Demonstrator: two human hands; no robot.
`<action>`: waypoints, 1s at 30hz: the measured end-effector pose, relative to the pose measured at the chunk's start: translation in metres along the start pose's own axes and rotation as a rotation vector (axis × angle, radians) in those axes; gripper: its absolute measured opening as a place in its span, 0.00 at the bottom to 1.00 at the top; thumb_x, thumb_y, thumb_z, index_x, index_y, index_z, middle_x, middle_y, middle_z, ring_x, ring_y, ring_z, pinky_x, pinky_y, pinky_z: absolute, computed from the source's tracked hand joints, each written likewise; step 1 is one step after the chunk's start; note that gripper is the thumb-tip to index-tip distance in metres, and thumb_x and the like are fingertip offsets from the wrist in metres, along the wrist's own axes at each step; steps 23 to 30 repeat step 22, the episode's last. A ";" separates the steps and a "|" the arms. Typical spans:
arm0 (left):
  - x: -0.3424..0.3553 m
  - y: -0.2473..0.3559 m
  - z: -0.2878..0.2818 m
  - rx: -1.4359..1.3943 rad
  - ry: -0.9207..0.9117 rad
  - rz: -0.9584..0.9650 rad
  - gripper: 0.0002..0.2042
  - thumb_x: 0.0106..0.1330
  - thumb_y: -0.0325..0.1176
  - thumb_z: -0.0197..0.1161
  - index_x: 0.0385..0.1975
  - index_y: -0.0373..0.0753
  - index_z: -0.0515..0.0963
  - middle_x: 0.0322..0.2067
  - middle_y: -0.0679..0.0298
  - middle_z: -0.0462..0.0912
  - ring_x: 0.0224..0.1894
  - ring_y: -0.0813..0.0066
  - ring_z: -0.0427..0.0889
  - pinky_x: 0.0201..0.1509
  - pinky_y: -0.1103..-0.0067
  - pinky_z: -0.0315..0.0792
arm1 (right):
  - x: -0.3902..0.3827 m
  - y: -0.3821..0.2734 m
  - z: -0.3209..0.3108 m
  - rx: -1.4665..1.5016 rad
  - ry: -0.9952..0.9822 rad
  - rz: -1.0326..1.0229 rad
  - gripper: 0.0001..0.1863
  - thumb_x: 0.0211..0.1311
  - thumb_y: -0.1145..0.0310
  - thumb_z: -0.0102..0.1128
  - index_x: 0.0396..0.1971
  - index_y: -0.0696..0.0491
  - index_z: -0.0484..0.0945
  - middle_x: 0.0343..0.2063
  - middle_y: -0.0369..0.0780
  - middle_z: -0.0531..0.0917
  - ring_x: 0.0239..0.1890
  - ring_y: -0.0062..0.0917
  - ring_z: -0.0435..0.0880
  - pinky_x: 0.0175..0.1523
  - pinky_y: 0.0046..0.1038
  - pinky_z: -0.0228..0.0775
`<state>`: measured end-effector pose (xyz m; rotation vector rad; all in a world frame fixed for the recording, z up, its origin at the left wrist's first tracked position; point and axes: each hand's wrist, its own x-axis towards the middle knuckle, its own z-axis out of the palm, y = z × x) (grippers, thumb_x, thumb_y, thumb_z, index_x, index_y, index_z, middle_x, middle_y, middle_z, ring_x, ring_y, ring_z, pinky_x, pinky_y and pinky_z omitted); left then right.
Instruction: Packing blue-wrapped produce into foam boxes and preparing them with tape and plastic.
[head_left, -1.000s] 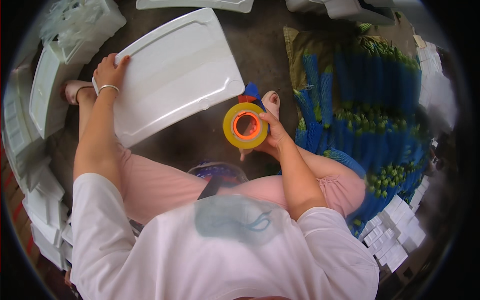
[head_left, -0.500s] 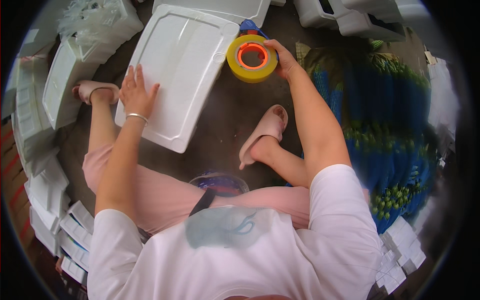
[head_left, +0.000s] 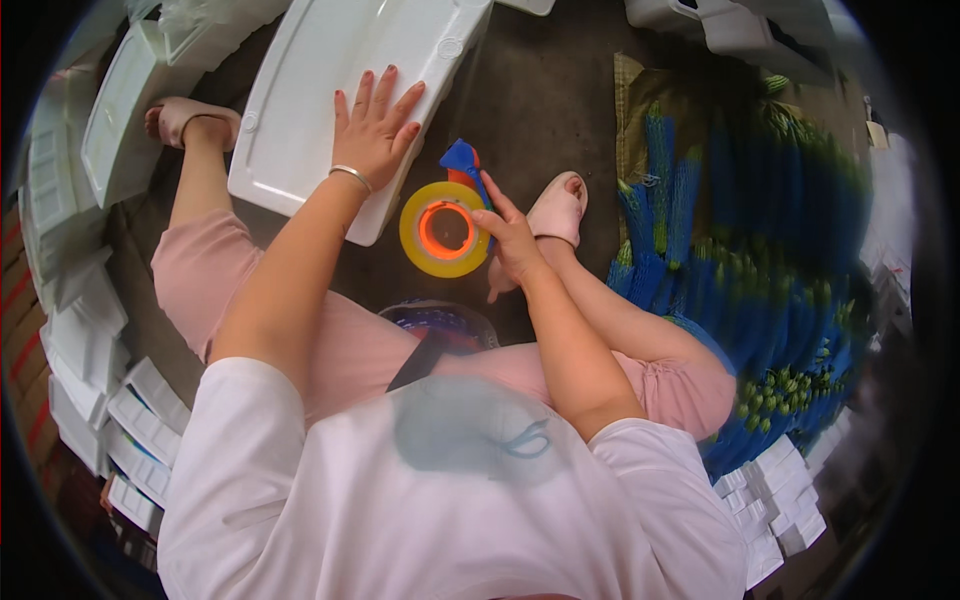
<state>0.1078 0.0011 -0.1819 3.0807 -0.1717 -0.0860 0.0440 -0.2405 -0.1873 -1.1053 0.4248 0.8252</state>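
Note:
A white foam box (head_left: 330, 60) with a lid lies in front of me, its near corner between my legs. My left hand (head_left: 375, 130) rests on the lid with its fingers spread. In my right hand (head_left: 512, 240) is a tape dispenser (head_left: 462, 163) with a blue and red head, carrying a wide roll of yellowish tape (head_left: 418, 252) on an orange core. The dispenser is close beside the box's right edge, above the floor. My fingers hide most of its handle.
Bundles of green vegetables in blue netting (head_left: 690, 210) lie on the right. White foam boxes (head_left: 130, 110) stand on the left, and more (head_left: 740, 30) at the far right. A low round seat (head_left: 440, 318) is under me. My sandalled feet flank the box.
My right hand has drawn the tape dispenser from the box's far right corner back toward me. My left hand has slid rightward and farther along the lid. The box sits farther up the view.

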 end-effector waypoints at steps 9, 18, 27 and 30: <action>0.010 -0.028 0.000 -0.186 0.090 0.038 0.24 0.68 0.54 0.41 0.64 0.62 0.58 0.68 0.61 0.51 0.70 0.58 0.46 0.70 0.58 0.39 | -0.043 0.059 0.053 0.011 -0.196 0.299 0.38 0.51 0.71 0.62 0.65 0.45 0.59 0.47 0.37 0.77 0.46 0.20 0.75 0.53 0.22 0.66; -0.045 -0.189 0.000 -0.320 -0.161 -0.927 0.47 0.56 0.70 0.46 0.67 0.40 0.48 0.59 0.40 0.62 0.62 0.43 0.62 0.66 0.62 0.54 | -0.018 0.048 0.058 0.021 -0.235 0.298 0.37 0.52 0.76 0.54 0.66 0.48 0.57 0.48 0.41 0.77 0.47 0.24 0.77 0.54 0.26 0.68; -0.043 -0.168 0.006 -0.247 -0.289 -0.991 0.47 0.54 0.71 0.47 0.68 0.47 0.44 0.60 0.43 0.62 0.62 0.44 0.63 0.64 0.61 0.57 | -0.011 0.003 0.009 0.129 -0.333 0.358 0.41 0.48 0.77 0.52 0.67 0.48 0.53 0.56 0.48 0.71 0.58 0.38 0.72 0.64 0.32 0.61; -0.043 -0.168 0.006 -0.247 -0.289 -0.991 0.47 0.54 0.71 0.47 0.68 0.47 0.44 0.60 0.43 0.62 0.62 0.44 0.63 0.64 0.61 0.57 | -0.011 0.003 0.009 0.129 -0.333 0.358 0.41 0.48 0.77 0.52 0.67 0.48 0.53 0.56 0.48 0.71 0.58 0.38 0.72 0.64 0.32 0.61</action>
